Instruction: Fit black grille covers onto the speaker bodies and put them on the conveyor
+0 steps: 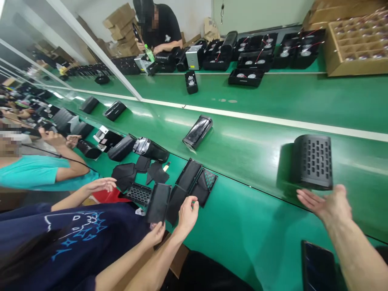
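Note:
At the right, my right hand (327,206) is open, palm up, with thumb and fingers apart. It is right beside the near edge of a black speaker housing (313,161) with a slotted grille; whether they touch, I cannot tell. My left hand (188,212) is loosely curled near the middle, with nothing visible in its fingers. Just behind it lie black rectangular panels (189,176) and a grille frame (206,186) with dark mesh. Left of that hand, a co-worker's hand (157,233) holds a black panel (159,202).
A phone (319,266) lies at the lower right. On the green belt (242,149) rests a glossy black housing (198,132). Black cloth pieces (124,176) and a perforated grille (139,194) lie before the co-worker. Across stand open speaker boxes (254,58) and a divided carton (357,44).

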`<action>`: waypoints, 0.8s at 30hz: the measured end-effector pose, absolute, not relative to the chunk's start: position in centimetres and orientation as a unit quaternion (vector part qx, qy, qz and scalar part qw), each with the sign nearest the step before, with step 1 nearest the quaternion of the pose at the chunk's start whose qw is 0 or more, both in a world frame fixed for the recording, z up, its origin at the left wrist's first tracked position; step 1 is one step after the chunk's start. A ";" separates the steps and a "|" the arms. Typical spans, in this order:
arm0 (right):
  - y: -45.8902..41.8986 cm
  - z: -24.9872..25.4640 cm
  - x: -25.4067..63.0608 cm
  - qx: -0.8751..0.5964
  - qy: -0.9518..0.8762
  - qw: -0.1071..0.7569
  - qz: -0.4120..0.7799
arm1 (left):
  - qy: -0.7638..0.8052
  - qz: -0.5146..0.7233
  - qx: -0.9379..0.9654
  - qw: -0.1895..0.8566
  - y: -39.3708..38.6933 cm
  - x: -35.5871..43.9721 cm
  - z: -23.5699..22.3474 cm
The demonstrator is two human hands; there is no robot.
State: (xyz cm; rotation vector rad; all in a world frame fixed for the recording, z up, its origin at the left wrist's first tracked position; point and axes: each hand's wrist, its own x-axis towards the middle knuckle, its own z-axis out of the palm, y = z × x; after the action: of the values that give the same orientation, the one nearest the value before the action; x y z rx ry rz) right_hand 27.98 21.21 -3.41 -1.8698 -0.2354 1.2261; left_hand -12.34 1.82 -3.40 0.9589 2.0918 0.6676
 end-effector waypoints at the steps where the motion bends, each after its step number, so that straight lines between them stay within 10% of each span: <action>1: 19.5 -3.6 26.6 -0.761 -0.118 0.422 0.479 | 0.818 0.254 0.371 0.359 1.7 -12.2 -3.5; 11: 5.5 -8.2 1.5 -0.620 -0.372 0.188 0.665 | 0.793 0.338 0.291 0.416 -2.8 -9.5 -4.4; 24: 2.5 -3.9 14.4 -0.519 -0.366 0.099 0.766 | 0.673 0.425 0.090 0.599 -1.8 -8.8 -1.4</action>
State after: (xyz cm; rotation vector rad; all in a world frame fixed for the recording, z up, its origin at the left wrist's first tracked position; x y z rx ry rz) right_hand 14.38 2.51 -3.87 -1.5336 -1.0816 2.2664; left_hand -8.76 -1.78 -1.37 0.2097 1.5602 0.9862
